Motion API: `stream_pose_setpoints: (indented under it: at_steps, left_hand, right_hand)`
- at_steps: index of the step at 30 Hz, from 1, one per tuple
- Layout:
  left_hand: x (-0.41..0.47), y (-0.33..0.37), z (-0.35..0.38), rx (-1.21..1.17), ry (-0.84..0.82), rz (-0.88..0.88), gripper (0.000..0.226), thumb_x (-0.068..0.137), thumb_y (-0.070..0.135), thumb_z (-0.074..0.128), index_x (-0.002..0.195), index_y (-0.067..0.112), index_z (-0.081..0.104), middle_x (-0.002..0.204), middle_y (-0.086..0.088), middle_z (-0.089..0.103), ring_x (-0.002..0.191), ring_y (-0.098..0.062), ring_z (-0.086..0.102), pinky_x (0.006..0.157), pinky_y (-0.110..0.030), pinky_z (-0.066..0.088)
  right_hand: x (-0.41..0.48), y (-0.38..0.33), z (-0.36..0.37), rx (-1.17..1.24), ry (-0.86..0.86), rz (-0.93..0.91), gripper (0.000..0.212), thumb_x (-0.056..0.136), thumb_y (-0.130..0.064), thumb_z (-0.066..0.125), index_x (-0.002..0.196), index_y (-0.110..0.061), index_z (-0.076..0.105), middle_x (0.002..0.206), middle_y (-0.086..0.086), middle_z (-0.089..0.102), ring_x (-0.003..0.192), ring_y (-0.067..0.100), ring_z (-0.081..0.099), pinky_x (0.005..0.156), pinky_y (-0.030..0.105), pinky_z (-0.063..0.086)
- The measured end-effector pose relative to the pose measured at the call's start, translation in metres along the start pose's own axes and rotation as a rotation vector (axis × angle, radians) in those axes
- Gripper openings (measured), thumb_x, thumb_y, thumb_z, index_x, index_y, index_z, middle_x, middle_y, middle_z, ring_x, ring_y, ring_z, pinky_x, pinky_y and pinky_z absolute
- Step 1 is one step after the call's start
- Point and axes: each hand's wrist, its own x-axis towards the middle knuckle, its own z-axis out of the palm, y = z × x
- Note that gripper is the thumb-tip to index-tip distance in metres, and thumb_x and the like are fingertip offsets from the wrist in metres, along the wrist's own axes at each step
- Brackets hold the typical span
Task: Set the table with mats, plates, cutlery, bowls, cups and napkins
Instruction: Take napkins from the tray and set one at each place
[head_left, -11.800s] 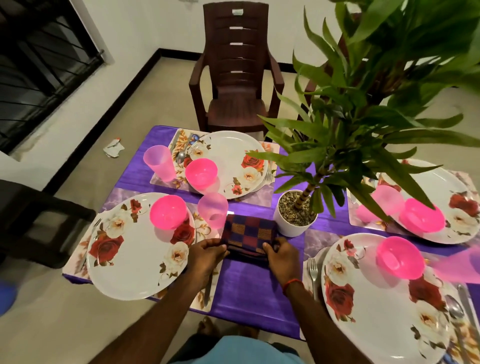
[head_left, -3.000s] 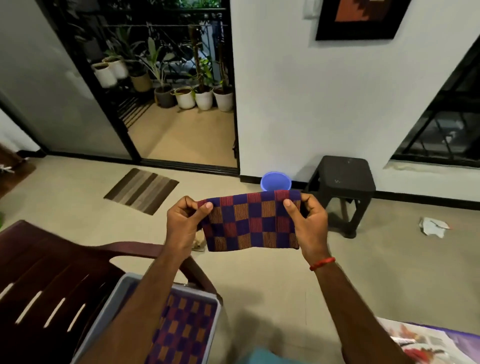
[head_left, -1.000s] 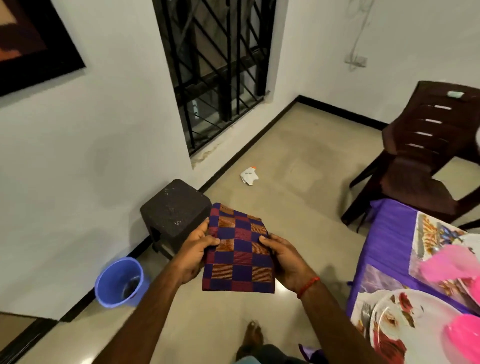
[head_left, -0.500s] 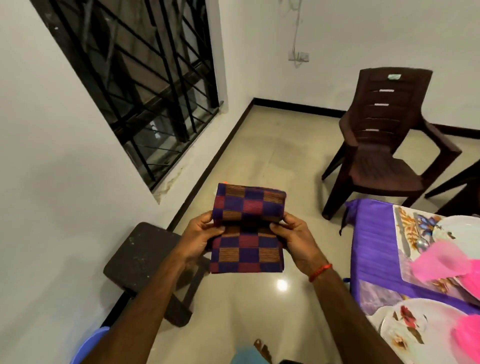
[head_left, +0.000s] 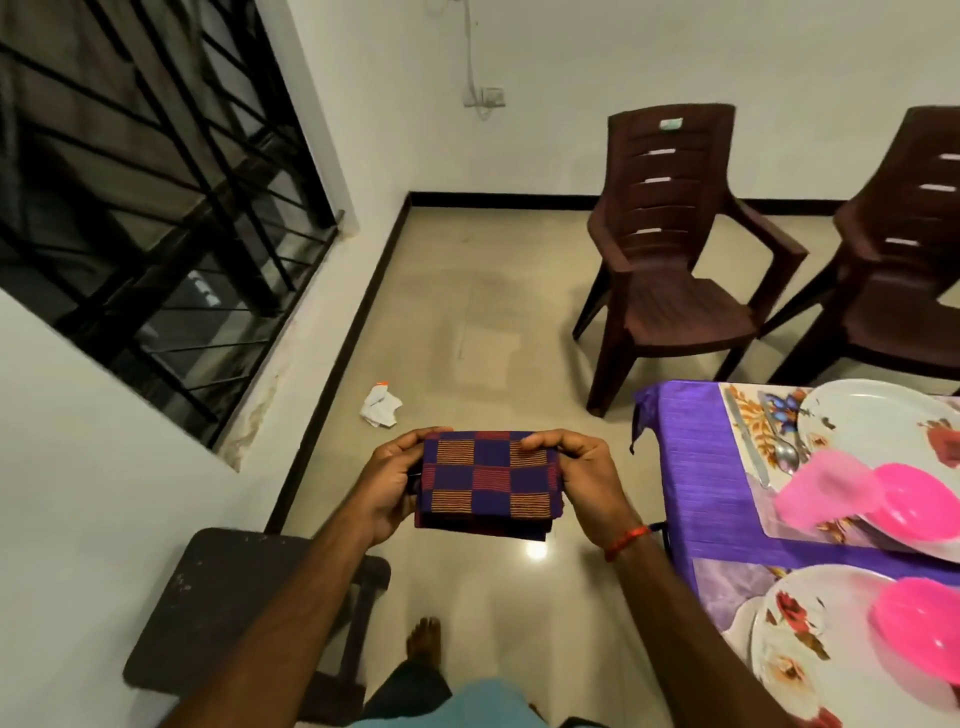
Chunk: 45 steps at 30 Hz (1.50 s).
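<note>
You hold the folded checked napkin in the air before you, left of the table. Your left hand and right hand grip its two ends, fingers curled over the top edge.

The table, right of the hands, wears a purple cloth. Two mats lie on the cloth, each bearing a flowered white plate.

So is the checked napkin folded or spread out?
Folded: the napkin shows stacked layers along its lower edge, left hand and right hand gripping its ends.
</note>
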Motion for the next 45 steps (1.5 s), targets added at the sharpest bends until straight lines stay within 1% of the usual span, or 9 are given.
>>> stream_pose_setpoints:
  at_steps: [5, 9, 13, 17, 21, 29, 34, 41, 45]
  left_hand:
    - [0.053, 0.026, 0.008, 0.059, -0.064, -0.042, 0.028, 0.107, 0.025, 0.052, 0.117, 0.009, 0.072, 0.1, -0.012, 0.079, 0.086, -0.027, 0.076, 0.072, -0.038, 0.061]
    - [0.088, 0.052, 0.017, 0.091, -0.178, -0.066, 0.04, 0.105, 0.045, 0.049, 0.107, 0.015, 0.076, 0.101, -0.011, 0.079, 0.094, -0.032, 0.076, 0.084, -0.044, 0.058]
    - [0.121, 0.078, 0.02, 0.138, -0.438, -0.183, 0.062, 0.099, 0.067, 0.037, 0.125, 0.02, 0.068, 0.119, -0.011, 0.075, 0.109, -0.035, 0.072, 0.09, -0.055, 0.058]
    - [0.149, 0.093, 0.023, 0.321, -0.619, -0.121, 0.051, 0.088, 0.034, 0.072, 0.134, 0.018, 0.058, 0.122, -0.011, 0.073, 0.11, -0.035, 0.071, 0.09, -0.063, 0.057]
    - [0.172, 0.1, 0.034, 0.386, -0.712, -0.109, 0.039, 0.094, 0.012, 0.069, 0.132, 0.017, 0.058, 0.121, -0.013, 0.073, 0.108, -0.035, 0.072, 0.09, -0.062, 0.058]
    - [0.198, 0.109, 0.095, 0.529, -0.948, -0.125, 0.036, 0.099, 0.015, 0.064, 0.134, 0.02, 0.057, 0.119, -0.01, 0.073, 0.109, -0.031, 0.072, 0.085, -0.048, 0.061]
    - [0.221, 0.119, 0.146, 0.568, -1.045, -0.139, 0.035, 0.1, 0.027, 0.062, 0.134, 0.017, 0.059, 0.122, -0.013, 0.072, 0.112, -0.035, 0.07, 0.092, -0.054, 0.058]
    - [0.266, 0.137, 0.205, 0.513, -1.015, -0.171, 0.045, 0.094, 0.042, 0.061, 0.128, 0.013, 0.063, 0.117, -0.016, 0.071, 0.1, -0.03, 0.072, 0.082, -0.044, 0.061]
    - [0.28, 0.131, 0.238, 0.583, -1.053, -0.205, 0.049, 0.09, 0.035, 0.069, 0.131, 0.011, 0.058, 0.121, -0.018, 0.072, 0.108, -0.037, 0.072, 0.095, -0.051, 0.058]
  right_hand:
    - [0.024, -0.003, -0.002, -0.027, 0.043, 0.013, 0.032, 0.097, 0.014, 0.048, 0.091, -0.002, 0.076, 0.101, 0.013, 0.077, 0.094, 0.03, 0.075, 0.071, 0.036, 0.064]
    - [0.044, -0.017, -0.001, -0.036, 0.098, 0.025, 0.032, 0.096, 0.015, 0.049, 0.093, 0.0, 0.076, 0.101, 0.011, 0.077, 0.094, 0.027, 0.075, 0.071, 0.031, 0.063]
    - [0.061, -0.024, 0.006, -0.055, 0.243, 0.013, 0.035, 0.095, 0.016, 0.048, 0.092, -0.004, 0.077, 0.097, 0.005, 0.079, 0.092, 0.025, 0.075, 0.068, 0.029, 0.062]
    - [0.065, -0.022, 0.003, -0.077, 0.29, 0.034, 0.036, 0.094, 0.015, 0.05, 0.096, -0.008, 0.077, 0.101, 0.004, 0.078, 0.096, 0.025, 0.075, 0.077, 0.033, 0.062]
    - [0.055, -0.019, -0.011, -0.122, 0.262, 0.042, 0.053, 0.088, 0.019, 0.05, 0.121, -0.016, 0.069, 0.118, -0.002, 0.074, 0.111, 0.016, 0.069, 0.087, 0.032, 0.059]
    - [0.065, -0.041, -0.04, -0.243, 0.391, 0.111, 0.035, 0.098, -0.031, 0.063, 0.133, -0.029, 0.058, 0.121, -0.004, 0.067, 0.11, 0.011, 0.066, 0.089, 0.028, 0.058]
    - [0.087, -0.043, -0.065, -0.183, 0.376, 0.074, 0.022, 0.1, -0.023, 0.061, 0.12, -0.018, 0.068, 0.113, 0.007, 0.075, 0.104, 0.025, 0.072, 0.089, 0.042, 0.059]
    - [0.117, -0.037, -0.106, 0.139, 0.76, -0.002, 0.015, 0.101, -0.015, 0.058, 0.114, -0.011, 0.065, 0.104, 0.011, 0.076, 0.101, 0.034, 0.072, 0.092, 0.053, 0.057]
    - [0.127, -0.035, -0.131, 0.261, 0.872, -0.01, 0.017, 0.102, -0.019, 0.057, 0.117, -0.015, 0.064, 0.106, 0.007, 0.076, 0.098, 0.028, 0.074, 0.088, 0.052, 0.059]
